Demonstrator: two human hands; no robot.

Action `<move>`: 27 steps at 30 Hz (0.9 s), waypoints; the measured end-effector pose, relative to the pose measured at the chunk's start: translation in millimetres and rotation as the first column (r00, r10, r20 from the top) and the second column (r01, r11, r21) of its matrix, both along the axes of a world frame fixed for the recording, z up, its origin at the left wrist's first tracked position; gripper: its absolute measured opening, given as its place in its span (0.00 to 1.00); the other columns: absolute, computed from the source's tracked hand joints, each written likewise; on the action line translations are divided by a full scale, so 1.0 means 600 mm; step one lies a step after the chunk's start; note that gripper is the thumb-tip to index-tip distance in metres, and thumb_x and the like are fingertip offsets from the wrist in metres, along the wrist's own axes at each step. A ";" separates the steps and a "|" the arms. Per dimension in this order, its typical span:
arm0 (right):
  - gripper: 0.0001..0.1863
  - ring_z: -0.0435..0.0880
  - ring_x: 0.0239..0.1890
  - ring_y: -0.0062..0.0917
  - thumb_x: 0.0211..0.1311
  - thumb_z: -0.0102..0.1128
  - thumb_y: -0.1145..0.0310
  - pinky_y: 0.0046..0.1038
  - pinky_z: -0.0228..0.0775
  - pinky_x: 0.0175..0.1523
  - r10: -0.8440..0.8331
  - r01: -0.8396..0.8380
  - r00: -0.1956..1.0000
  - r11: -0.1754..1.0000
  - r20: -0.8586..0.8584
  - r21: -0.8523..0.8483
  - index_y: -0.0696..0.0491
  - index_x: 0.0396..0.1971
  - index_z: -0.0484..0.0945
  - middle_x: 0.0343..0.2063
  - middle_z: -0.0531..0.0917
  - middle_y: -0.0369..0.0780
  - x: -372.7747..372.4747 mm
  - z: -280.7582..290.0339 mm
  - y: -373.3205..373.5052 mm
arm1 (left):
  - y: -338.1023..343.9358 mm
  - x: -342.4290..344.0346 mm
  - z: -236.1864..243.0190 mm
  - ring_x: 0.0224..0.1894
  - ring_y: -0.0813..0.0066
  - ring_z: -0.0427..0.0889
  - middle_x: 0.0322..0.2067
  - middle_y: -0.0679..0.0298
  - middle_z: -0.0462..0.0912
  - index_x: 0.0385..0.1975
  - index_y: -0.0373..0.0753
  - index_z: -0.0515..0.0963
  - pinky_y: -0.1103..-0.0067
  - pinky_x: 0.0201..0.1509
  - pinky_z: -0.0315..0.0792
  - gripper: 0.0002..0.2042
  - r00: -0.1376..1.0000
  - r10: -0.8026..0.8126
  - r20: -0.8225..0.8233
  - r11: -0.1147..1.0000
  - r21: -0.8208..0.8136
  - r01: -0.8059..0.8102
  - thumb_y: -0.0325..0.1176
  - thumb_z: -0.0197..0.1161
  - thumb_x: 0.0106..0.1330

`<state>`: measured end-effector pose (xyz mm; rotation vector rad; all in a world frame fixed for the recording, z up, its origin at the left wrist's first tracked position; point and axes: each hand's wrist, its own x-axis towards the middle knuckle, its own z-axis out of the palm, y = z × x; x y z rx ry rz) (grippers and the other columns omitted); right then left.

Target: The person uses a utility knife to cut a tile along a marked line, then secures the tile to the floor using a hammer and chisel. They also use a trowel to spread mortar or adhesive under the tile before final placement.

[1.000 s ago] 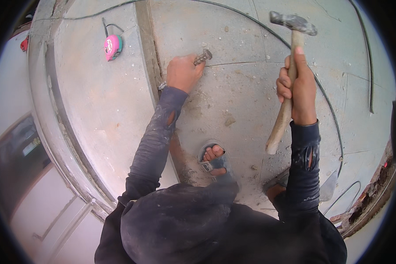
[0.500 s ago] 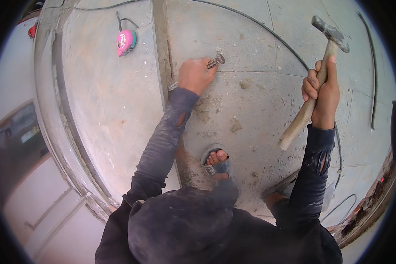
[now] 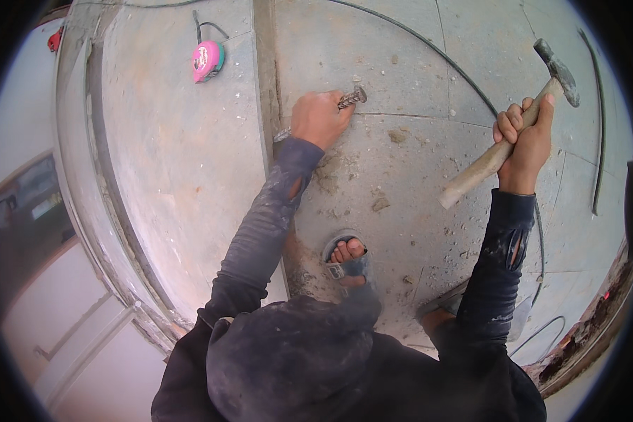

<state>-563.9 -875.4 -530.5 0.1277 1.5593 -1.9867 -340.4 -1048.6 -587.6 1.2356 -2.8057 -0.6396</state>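
Observation:
My left hand (image 3: 319, 121) is wrapped round a ribbed steel chisel (image 3: 352, 98), which looks made from a rod. The chisel's flattened head sticks out to the right of the fist, and its other end meets the edge of the raised step (image 3: 266, 77). My fingers hide its middle. On the right, my right hand (image 3: 526, 149) grips the wooden handle of a hammer (image 3: 477, 173). Its dusty metal head points to the far right, raised and well apart from the chisel.
A pink and green tape measure (image 3: 208, 60) lies on the raised step at the left. Rubble chips (image 3: 380, 203) are scattered over the tiled floor (image 3: 464, 232). A black cable (image 3: 439, 50) crosses the far floor, and a dark rod (image 3: 600, 133) lies at right. My sandalled foot (image 3: 348, 253) stands near the step.
The hammer has swung right and tilted further over, its head now farther from the chisel. My left hand keeps its grip on the chisel; the whole view has shifted slightly.

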 end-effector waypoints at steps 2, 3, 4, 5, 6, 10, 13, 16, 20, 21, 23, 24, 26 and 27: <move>0.22 0.62 0.09 0.13 0.71 0.42 0.45 0.20 0.58 0.13 0.255 -0.253 0.967 0.957 0.009 0.143 0.49 0.27 0.64 0.11 0.62 0.27 0.101 -0.022 -0.012 | 0.003 -0.002 0.000 0.24 0.47 0.78 0.19 0.48 0.76 0.23 0.36 0.80 0.63 0.29 0.71 0.13 1.000 -0.027 -0.015 0.999 -0.021 0.026 0.41 0.62 0.57; 0.22 0.63 0.08 0.13 0.71 0.44 0.45 0.20 0.57 0.12 0.595 -0.592 0.799 0.751 0.088 0.293 0.48 0.26 0.65 0.11 0.63 0.26 0.157 -0.026 -0.006 | 0.003 -0.010 -0.006 0.24 0.47 0.78 0.19 0.47 0.76 0.23 0.36 0.80 0.64 0.29 0.71 0.13 0.998 -0.052 -0.037 0.998 -0.024 0.051 0.41 0.62 0.57; 0.24 0.62 0.08 0.12 0.70 0.43 0.43 0.19 0.57 0.11 0.615 -0.656 0.755 0.706 0.228 0.266 0.48 0.25 0.64 0.11 0.64 0.27 0.170 -0.024 -0.007 | 0.007 -0.004 -0.012 0.24 0.47 0.78 0.19 0.47 0.76 0.23 0.36 0.80 0.64 0.29 0.71 0.13 0.999 -0.034 -0.018 0.999 -0.013 0.034 0.41 0.62 0.57; 0.25 0.62 0.08 0.11 0.70 0.43 0.42 0.18 0.57 0.11 0.632 -0.716 0.691 0.664 0.350 0.214 0.48 0.24 0.64 0.10 0.64 0.27 0.174 -0.025 -0.015 | 0.004 0.008 -0.013 0.25 0.47 0.78 0.19 0.47 0.76 0.23 0.36 0.80 0.64 0.29 0.71 0.13 1.000 -0.013 0.001 1.000 -0.022 0.013 0.41 0.62 0.57; 0.25 0.62 0.08 0.11 0.70 0.43 0.42 0.19 0.57 0.11 0.607 -0.674 0.734 0.706 0.304 0.218 0.49 0.24 0.65 0.11 0.65 0.27 0.152 -0.023 -0.012 | -0.001 0.012 -0.018 0.25 0.47 0.78 0.19 0.46 0.76 0.23 0.36 0.79 0.64 0.29 0.71 0.14 1.000 0.009 0.021 0.999 -0.032 -0.008 0.42 0.62 0.57; 0.23 0.62 0.08 0.10 0.70 0.44 0.43 0.17 0.57 0.10 0.351 -0.361 0.931 0.927 0.098 0.105 0.49 0.29 0.65 0.11 0.62 0.28 0.036 -0.002 0.023 | 0.000 0.016 0.000 0.25 0.47 0.78 0.19 0.47 0.76 0.24 0.36 0.80 0.65 0.30 0.72 0.13 0.999 0.031 0.023 1.000 0.005 -0.031 0.42 0.63 0.57; 0.23 0.63 0.08 0.13 0.71 0.41 0.44 0.18 0.59 0.13 0.182 -0.185 0.980 0.982 0.080 0.026 0.49 0.27 0.64 0.11 0.63 0.29 0.051 -0.014 0.007 | 0.000 -0.006 -0.003 0.24 0.48 0.78 0.19 0.47 0.76 0.25 0.36 0.81 0.65 0.29 0.71 0.13 1.000 -0.004 -0.002 1.000 -0.011 0.004 0.41 0.63 0.57; 0.24 0.64 0.08 0.16 0.71 0.41 0.44 0.20 0.60 0.14 0.213 -0.228 0.971 0.960 0.105 0.164 0.50 0.25 0.65 0.10 0.65 0.30 0.113 -0.034 -0.001 | 0.003 0.005 -0.016 0.23 0.48 0.77 0.18 0.47 0.75 0.24 0.36 0.80 0.65 0.29 0.71 0.13 1.000 -0.004 -0.013 1.000 -0.002 0.004 0.41 0.63 0.57; 0.25 0.64 0.08 0.15 0.69 0.45 0.43 0.21 0.58 0.11 0.592 -0.654 0.753 0.722 0.287 0.226 0.51 0.24 0.67 0.10 0.66 0.30 0.135 -0.026 0.021 | -0.009 0.005 -0.016 0.21 0.49 0.76 0.17 0.48 0.73 0.23 0.35 0.79 0.66 0.28 0.70 0.14 1.000 0.015 0.011 1.000 0.005 -0.015 0.42 0.62 0.58; 0.25 0.63 0.08 0.12 0.69 0.44 0.43 0.19 0.58 0.11 0.532 -0.577 0.813 0.789 0.238 0.211 0.51 0.24 0.66 0.11 0.65 0.29 0.101 -0.015 0.024 | -0.005 0.009 -0.009 0.21 0.49 0.75 0.17 0.48 0.73 0.23 0.35 0.79 0.66 0.28 0.70 0.14 0.999 0.018 0.027 0.999 0.026 -0.019 0.42 0.62 0.58; 0.24 0.61 0.08 0.10 0.70 0.42 0.43 0.16 0.58 0.11 0.315 -0.329 0.942 0.935 0.116 0.132 0.51 0.28 0.64 0.11 0.63 0.28 0.041 0.004 0.022 | -0.004 0.009 -0.006 0.26 0.47 0.78 0.20 0.48 0.77 0.24 0.36 0.80 0.63 0.32 0.71 0.14 0.997 0.025 0.073 0.998 0.051 -0.029 0.43 0.62 0.57; 0.24 0.62 0.08 0.12 0.71 0.41 0.43 0.17 0.60 0.12 0.231 -0.231 0.971 0.973 0.058 0.000 0.50 0.28 0.64 0.12 0.63 0.28 0.004 -0.003 0.029 | -0.007 0.007 -0.001 0.29 0.46 0.79 0.22 0.47 0.78 0.25 0.37 0.80 0.62 0.33 0.72 0.14 0.996 0.026 0.088 0.998 0.055 -0.031 0.44 0.61 0.57; 0.23 0.64 0.09 0.14 0.71 0.40 0.44 0.19 0.63 0.13 -0.007 0.007 1.000 1.000 0.018 -0.019 0.50 0.28 0.64 0.12 0.63 0.29 0.016 0.003 0.013 | -0.003 -0.009 0.007 0.28 0.45 0.79 0.22 0.47 0.78 0.25 0.37 0.80 0.61 0.33 0.72 0.15 0.997 0.014 0.074 0.999 0.031 -0.017 0.44 0.61 0.57; 0.23 0.65 0.10 0.15 0.72 0.40 0.45 0.20 0.64 0.14 -0.124 0.124 0.992 0.992 -0.003 -0.036 0.49 0.28 0.64 0.12 0.63 0.29 0.031 0.004 0.001 | 0.000 -0.021 0.012 0.28 0.45 0.79 0.22 0.47 0.78 0.25 0.37 0.80 0.61 0.33 0.72 0.15 0.998 0.006 0.062 1.000 0.017 -0.007 0.44 0.61 0.57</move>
